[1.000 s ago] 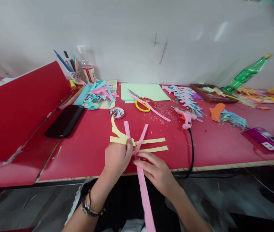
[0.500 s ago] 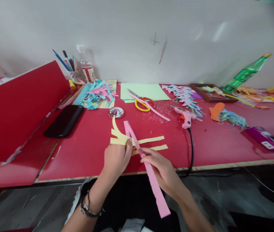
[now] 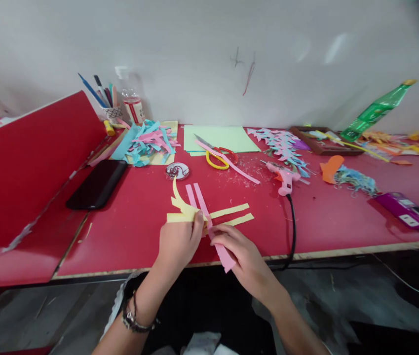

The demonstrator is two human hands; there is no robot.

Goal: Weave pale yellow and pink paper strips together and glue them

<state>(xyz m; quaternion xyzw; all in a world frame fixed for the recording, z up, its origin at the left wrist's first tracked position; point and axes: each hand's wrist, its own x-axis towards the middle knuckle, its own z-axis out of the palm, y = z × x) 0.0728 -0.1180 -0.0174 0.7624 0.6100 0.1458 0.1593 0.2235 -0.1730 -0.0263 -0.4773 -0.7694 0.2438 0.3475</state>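
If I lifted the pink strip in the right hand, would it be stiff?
The pink strip pinched by the right hand would probably flop, since it looks like thin paper. It's likely light, being narrow. Its ragged end suggests it might tear easily.

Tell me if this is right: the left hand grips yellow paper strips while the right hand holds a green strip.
Wrong on colour: the head view shows the right hand holding a pink strip, not green. The left hand does grip yellow paper strips.
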